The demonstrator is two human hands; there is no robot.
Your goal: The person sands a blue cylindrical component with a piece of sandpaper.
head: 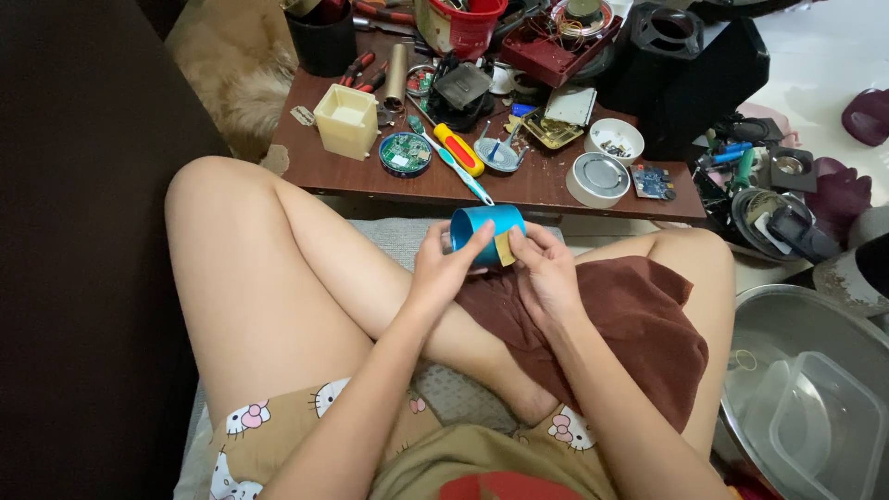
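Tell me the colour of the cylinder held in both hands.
Blue, a metallic shade, on the cylinder; the head view shows it, held between left hand and right hand.

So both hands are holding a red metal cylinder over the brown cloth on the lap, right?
Not quite: the cylinder is blue, not red. The head view shows the left hand and right hand both holding it over the brown cloth on the lap.
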